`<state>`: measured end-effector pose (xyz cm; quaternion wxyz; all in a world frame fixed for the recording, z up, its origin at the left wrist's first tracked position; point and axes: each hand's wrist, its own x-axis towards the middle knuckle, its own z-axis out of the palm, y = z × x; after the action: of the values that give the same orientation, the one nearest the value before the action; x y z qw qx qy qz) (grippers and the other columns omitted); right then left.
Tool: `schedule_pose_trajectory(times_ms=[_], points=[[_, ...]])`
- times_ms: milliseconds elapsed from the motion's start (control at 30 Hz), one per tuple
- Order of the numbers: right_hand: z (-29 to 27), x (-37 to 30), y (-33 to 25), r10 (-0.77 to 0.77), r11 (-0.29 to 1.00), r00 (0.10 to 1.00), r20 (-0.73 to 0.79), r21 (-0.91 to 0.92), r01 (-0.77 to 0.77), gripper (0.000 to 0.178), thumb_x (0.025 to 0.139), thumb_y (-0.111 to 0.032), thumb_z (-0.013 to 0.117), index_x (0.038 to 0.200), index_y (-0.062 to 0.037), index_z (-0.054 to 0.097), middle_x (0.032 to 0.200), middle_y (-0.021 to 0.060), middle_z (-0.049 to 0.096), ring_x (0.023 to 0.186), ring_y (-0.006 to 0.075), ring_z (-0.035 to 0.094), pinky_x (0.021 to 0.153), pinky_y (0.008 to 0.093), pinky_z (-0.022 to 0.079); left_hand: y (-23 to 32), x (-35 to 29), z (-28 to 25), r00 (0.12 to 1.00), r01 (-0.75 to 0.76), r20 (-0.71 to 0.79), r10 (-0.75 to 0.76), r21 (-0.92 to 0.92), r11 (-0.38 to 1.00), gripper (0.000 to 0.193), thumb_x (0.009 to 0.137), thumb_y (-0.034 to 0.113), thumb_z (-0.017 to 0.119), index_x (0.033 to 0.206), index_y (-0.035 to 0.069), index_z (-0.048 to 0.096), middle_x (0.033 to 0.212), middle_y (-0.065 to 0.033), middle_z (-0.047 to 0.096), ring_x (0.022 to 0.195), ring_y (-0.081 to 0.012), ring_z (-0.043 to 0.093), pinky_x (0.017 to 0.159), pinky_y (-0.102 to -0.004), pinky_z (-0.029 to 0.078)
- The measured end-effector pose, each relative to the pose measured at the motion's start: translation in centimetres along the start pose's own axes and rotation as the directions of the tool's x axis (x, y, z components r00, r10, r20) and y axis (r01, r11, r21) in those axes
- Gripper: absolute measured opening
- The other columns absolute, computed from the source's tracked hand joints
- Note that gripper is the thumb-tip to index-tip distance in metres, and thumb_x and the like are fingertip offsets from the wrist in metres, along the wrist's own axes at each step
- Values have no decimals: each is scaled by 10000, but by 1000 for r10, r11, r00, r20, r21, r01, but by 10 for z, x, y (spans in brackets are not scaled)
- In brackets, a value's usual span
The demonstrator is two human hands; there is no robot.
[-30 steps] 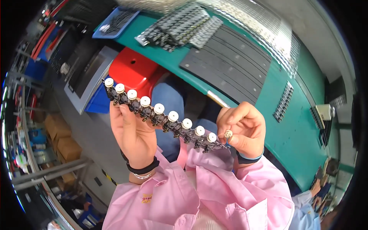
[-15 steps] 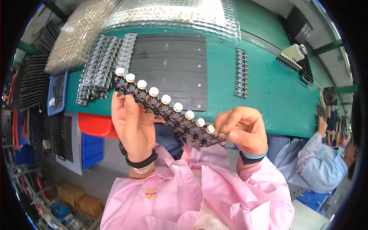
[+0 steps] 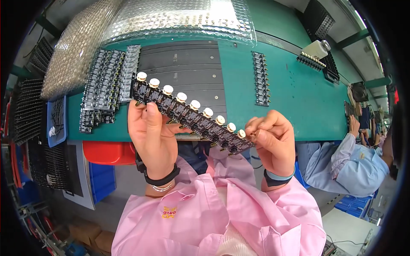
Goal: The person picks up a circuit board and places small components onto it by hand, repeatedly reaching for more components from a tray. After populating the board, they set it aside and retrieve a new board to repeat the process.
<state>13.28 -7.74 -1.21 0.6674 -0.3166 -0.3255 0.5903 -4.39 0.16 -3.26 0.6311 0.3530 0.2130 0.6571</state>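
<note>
A long dark circuit board strip (image 3: 176, 112) hangs slantwise in front of me, its left end higher. Several white round caps with gold-coloured rims line its upper edge, and small gold-coloured connectors stick out below. My left hand (image 3: 150, 141) is closed on the strip's left part, thumb on the near side. At the lower right end, my right hand (image 3: 276, 143) pinches a small gold-coloured part (image 3: 253, 136) between thumb and fingers. Whether that part is fixed to the strip, I cannot tell.
More board strips (image 3: 100, 81) are piled left on the green table (image 3: 290, 115), beside a dark grey panel (image 3: 179, 64). One strip (image 3: 260, 79) lies right of it. Bubble wrap (image 3: 171, 21) covers the back. A red stool (image 3: 106, 152) stands below; a co-worker (image 3: 350, 170) sits right.
The view has shifted a little. The strip and both hands stay together, and the strip's right end sits slightly higher and further right. My right fingers keep their pinch at that end.
</note>
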Motion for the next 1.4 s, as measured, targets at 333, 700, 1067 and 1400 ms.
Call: schedule_pose_trajectory(times_ms=[333,700,1067,1400], points=[[9,5,10,-60,995,998,0,-86,60,128,721,90,576,759,-4,498,838,177,595,815,195,575,737,300,465,3,2,-11,999,11,-51,-14,-62,998,127,879,117,435,926,42,344,768,-62,538,618,-173,611,482,-321,553],[11,6,9,-112,947,994,-22,-306,100,168,676,85,603,738,-20,488,801,144,596,771,188,523,676,283,436,1,2,-14,999,-24,-35,23,-27,999,151,880,117,434,937,13,340,805,-95,552,631,-171,607,479,-307,543],[8,5,4,-192,892,957,-218,-445,78,223,660,123,630,856,52,548,830,136,595,770,151,580,695,251,477,-12,2,-11,998,-47,-51,44,-70,996,166,887,128,419,991,18,351,894,-97,540,771,-160,592,509,-321,550],[-111,0,-68,-351,658,880,-319,-753,-11,104,757,-4,581,858,14,567,764,21,571,656,78,509,609,188,409,-27,-5,40,877,331,298,-377,194,924,438,819,63,522,1195,-21,314,1028,-166,514,827,-218,585,622,-295,541]])
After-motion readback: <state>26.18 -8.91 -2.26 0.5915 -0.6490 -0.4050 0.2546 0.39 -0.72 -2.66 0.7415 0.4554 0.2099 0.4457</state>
